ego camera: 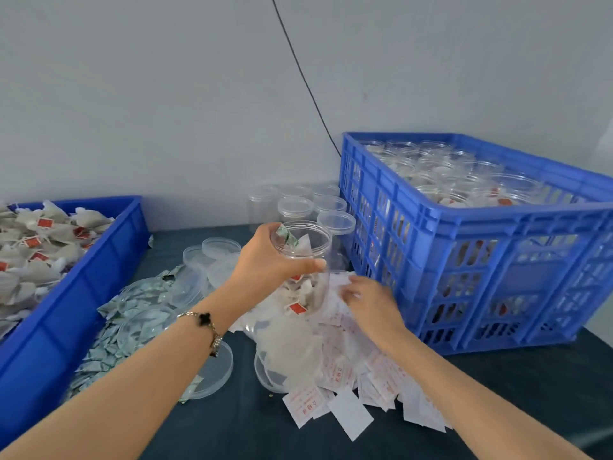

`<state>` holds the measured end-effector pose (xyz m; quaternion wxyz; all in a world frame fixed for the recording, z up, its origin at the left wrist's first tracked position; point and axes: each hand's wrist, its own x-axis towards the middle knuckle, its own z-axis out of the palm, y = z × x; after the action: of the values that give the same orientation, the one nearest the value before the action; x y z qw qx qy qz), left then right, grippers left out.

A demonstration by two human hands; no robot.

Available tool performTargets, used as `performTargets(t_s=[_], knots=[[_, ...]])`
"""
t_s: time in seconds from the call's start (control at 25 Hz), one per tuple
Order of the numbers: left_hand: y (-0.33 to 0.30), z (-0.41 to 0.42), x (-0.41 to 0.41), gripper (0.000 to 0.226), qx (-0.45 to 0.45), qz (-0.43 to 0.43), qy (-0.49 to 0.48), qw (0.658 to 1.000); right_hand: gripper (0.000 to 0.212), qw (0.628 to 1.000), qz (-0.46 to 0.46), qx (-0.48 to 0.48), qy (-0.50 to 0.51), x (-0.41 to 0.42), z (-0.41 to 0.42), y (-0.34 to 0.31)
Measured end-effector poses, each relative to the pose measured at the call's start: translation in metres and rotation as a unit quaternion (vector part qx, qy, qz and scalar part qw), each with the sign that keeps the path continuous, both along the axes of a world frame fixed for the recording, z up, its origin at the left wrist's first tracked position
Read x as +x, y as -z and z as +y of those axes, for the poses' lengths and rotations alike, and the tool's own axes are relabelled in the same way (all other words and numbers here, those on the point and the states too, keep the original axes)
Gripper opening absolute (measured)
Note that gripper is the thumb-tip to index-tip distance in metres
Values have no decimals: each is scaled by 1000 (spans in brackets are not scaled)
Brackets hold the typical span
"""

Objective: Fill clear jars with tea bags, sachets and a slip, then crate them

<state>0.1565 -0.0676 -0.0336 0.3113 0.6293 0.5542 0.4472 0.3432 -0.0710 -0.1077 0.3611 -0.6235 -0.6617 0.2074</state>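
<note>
Jar (303,260), clear and lidless, is held above the middle of the desk (497,393) in the left hand (265,260), whose fingers (315,266) are curled round its upper wall just below the rim. It already contains tea bags with red tags and a green sachet (288,236) that pokes up near the mouth.

Risks, taken left to right. At far left, the blue tray (99,277) of tea bags (36,254) is piled to its edge; bags could spill over. Beside it, the loose green sachets (126,323) lie heaped among clear lids (212,370), so a lid could be dragged off the desk with a handful. At centre, the jar is gripped high and one-handed, and appears slightly tilted; a slack hold could tip it, and the protruding sachet could fall out. Below it another jar (285,353) lies on its side among the paper, liable to roll.

To the right of the held jar, the right hand (371,303) is blurred over the heap of slips (348,376), fingers bent down onto the paper. Whether they have pinched a slip cannot be told. The slips overlap thickly, so two may well come up together. The jar stands just left of and above those fingers, apparently apart from them.

At far right, the blue crate (481,260) is nearly full of jars, leaving little room.
</note>
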Motion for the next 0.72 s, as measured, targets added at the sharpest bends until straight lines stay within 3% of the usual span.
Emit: performTargets(t_s=[0.04,0.12,0.2,0.28,0.36,0.44,0.64,0.72], knots=[[-5,-1,-5,95,1,8,-6,1000,20,994,96,41,16,-3,0,-11],[-16,-7,-16,97,4,47,-14,999,19,973,169,155,40,-14,-4,-40],[-25,-16,-26,93,10,86,-4,996,23,949,129,289,4,-28,-9,-72],[-38,-23,-31,84,19,93,16,995,23,929,20,358,-88,-41,-13,-104],[-57,-28,-34,85,20,106,32,994,21,918,-106,344,-169,-46,-16,-129],[-76,-32,-33,95,26,125,43,991,29,920,-178,275,-216,-38,-18,-148],[-137,-21,-3,100,94,121,82,985,68,929,-159,250,-220,15,-23,-209],[-173,-9,30,108,127,99,101,982,60,935,-160,266,-171,41,-24,-251]])
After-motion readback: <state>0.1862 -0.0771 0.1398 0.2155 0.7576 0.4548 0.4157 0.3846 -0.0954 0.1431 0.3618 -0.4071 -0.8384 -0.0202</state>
